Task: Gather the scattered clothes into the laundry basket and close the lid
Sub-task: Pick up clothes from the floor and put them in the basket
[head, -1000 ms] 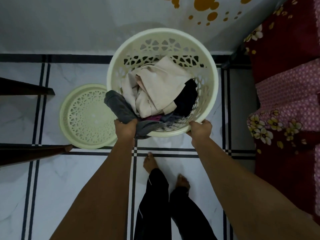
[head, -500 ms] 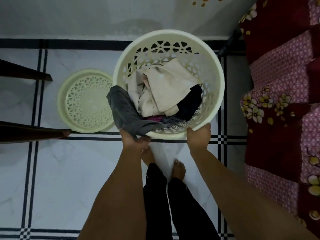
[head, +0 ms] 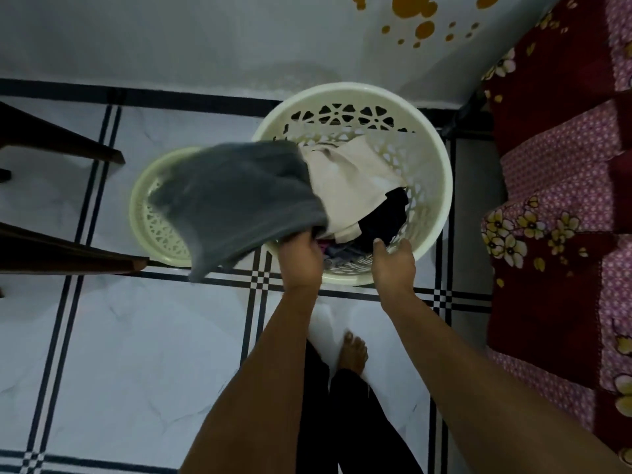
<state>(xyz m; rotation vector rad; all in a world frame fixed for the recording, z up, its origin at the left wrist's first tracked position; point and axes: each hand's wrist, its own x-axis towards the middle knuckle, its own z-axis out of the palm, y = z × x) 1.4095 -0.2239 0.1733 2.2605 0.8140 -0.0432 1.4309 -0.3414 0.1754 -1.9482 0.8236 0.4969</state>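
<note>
A cream perforated laundry basket [head: 437, 172] stands on the tiled floor by the wall. Inside lie a beige garment [head: 349, 186] and dark clothes [head: 386, 220]. My left hand [head: 301, 261] grips a grey garment [head: 236, 203] at the basket's near-left rim; the cloth is blurred and spread out to the left, over the lid. The round cream lid [head: 150, 227] lies flat on the floor left of the basket, partly hidden by the grey cloth. My right hand [head: 393, 265] hovers at the near rim with fingers apart, holding nothing.
Dark wooden furniture legs [head: 68, 258] jut in from the left. A bed with a red and pink floral cover [head: 561, 206] fills the right side. My bare foot [head: 352, 354] and dark trouser legs are below the basket on white tiles with black lines.
My left hand has lifted the grey garment off the basket's rim, and it now flares out to the left. My right hand has let go of the rim and opened.
</note>
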